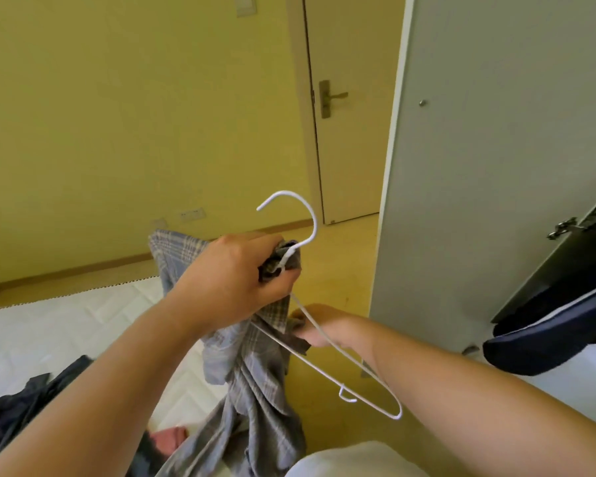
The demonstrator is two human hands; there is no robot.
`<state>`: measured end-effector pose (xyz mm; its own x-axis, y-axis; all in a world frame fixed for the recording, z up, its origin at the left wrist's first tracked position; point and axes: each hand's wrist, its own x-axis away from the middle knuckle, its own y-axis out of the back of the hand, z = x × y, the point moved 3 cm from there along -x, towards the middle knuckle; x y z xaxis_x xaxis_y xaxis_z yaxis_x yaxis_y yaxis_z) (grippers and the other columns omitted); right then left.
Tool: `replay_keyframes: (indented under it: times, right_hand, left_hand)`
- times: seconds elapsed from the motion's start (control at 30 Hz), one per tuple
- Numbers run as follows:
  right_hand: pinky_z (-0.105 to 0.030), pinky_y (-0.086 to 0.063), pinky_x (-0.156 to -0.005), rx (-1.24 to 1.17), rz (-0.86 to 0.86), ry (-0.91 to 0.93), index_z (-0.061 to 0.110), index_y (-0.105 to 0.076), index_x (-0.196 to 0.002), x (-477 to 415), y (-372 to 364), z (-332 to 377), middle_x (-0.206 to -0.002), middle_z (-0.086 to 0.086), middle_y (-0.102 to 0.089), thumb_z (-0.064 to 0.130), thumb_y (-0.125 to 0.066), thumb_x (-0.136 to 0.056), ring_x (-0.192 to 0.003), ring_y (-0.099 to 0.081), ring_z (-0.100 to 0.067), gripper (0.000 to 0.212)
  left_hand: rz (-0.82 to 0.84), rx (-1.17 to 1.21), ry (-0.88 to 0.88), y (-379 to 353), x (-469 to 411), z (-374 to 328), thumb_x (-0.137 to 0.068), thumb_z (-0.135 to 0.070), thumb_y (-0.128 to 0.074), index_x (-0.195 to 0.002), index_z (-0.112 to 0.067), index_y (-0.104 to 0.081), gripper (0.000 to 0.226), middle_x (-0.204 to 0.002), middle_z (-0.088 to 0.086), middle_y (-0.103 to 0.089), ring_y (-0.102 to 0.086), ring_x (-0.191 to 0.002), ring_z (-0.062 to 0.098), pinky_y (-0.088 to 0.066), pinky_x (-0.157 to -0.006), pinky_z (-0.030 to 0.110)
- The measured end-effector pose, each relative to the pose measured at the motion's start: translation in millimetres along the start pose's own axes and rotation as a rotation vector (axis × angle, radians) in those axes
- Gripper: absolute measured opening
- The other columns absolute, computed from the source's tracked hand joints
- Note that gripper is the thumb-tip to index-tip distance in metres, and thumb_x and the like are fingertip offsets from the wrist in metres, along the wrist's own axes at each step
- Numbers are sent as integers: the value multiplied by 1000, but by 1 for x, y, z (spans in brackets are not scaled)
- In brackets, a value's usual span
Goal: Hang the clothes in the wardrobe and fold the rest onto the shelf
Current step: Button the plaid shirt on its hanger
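Note:
A grey plaid shirt (255, 380) hangs in front of me, draped partly over a white wire hanger (355, 364). My left hand (234, 280) grips the hanger's neck together with the shirt's collar, the hook pointing up. My right hand (319, 327) is lower and further away, pinching a fold of the shirt beside the hanger's arm. The wardrobe (479, 166) stands at the right with its grey door open; its inside is mostly out of view.
A white mattress (49, 335) lies at the left with dark clothes (25, 404) and a pink item (171, 438) on it. A dark garment (558, 333) sticks out of the wardrobe at the right. A closed room door (351, 108) is ahead.

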<state>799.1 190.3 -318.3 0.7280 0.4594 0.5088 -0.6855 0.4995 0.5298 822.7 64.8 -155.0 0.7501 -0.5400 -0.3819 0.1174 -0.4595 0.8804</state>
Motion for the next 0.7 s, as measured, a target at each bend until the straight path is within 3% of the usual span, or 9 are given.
replay_keyframes:
  times: [0.07, 0.17, 0.2, 0.27, 0.33, 0.43, 0.53, 0.6, 0.7]
  right_hand:
    - [-22, -33, -54, -32, -74, -20, 22, -48, -67, 6, 11, -7, -72, 1, -52, 21, -47, -100, -65, -46, -15, 34]
    - [-25, -35, -55, -131, -205, 15, 23, -48, -65, 14, 35, -19, -69, 4, -52, 13, -42, -99, -65, -49, -14, 35]
    - [-29, -36, -58, -168, -259, 20, 22, -49, -69, 14, 43, -24, -70, 3, -52, 15, -40, -99, -69, -51, -17, 33]
    - [-34, -35, -64, -209, -366, 25, 18, -48, -79, 16, 59, -32, -78, -1, -52, 22, -36, -103, -80, -52, -25, 27]
    - [-40, -40, -73, -306, -470, 49, 12, -53, -91, 21, 74, -36, -89, -9, -58, 28, -35, -105, -88, -55, -30, 28]
    - [-45, -49, -92, -449, -576, 69, 11, -62, -106, 30, 98, -37, -107, -11, -67, 35, -40, -104, -101, -61, -29, 33]
    - [-46, -48, -99, -613, -529, 63, 16, -70, -101, 38, 119, -41, -111, -8, -72, 32, -52, -100, -106, -65, -25, 24]
    - [-41, -49, -101, -701, -428, 40, 17, -72, -103, 51, 128, -52, -112, -7, -73, 22, -65, -93, -108, -67, -23, 13]
    - [-38, -54, -97, -673, -277, -88, 12, -67, -115, 83, 135, -82, -113, -8, -72, 27, -76, -86, -104, -69, -24, 34]
  left_hand:
    - [20, -12, 37, -4, -10, 2, -86, -36, -67, -76, -47, -42, 29, -63, -20, -46, -50, -60, 1, -29, -52, 13]
    - [93, -53, 113, -16, -26, 8, -84, -42, -69, -80, -46, -45, 25, -67, -18, -48, -50, -62, 2, -37, -54, 23]
    - [126, -66, 143, -22, -30, 14, -82, -46, -69, -87, -42, -51, 19, -73, -17, -50, -51, -66, 4, -41, -58, 28]
    - [235, -86, 202, -37, -42, 23, -77, -53, -70, -109, -32, -59, 40, -92, -15, -56, -57, -81, 11, -48, -71, 33]
    - [394, -83, 228, -55, -55, 27, -74, -52, -76, -124, -34, -55, 57, -109, -12, -60, -58, -94, 14, -49, -81, 33]
    - [538, 7, 154, -83, -73, 21, -68, -45, -80, -123, -45, -47, 63, -107, -14, -64, -61, -90, 11, -51, -78, 32]
    - [530, 141, 129, -111, -91, 21, -66, -47, -77, -102, -49, -42, 51, -84, -15, -62, -58, -74, 5, -48, -67, 30]
    - [531, 224, 137, -128, -103, 21, -73, -45, -75, -94, -38, -52, 32, -73, -11, -62, -56, -66, 2, -44, -63, 29]
    - [642, 371, 131, -157, -116, 10, -79, -46, -70, -89, -27, -65, 22, -78, -7, -70, -64, -72, 3, -52, -70, 33]
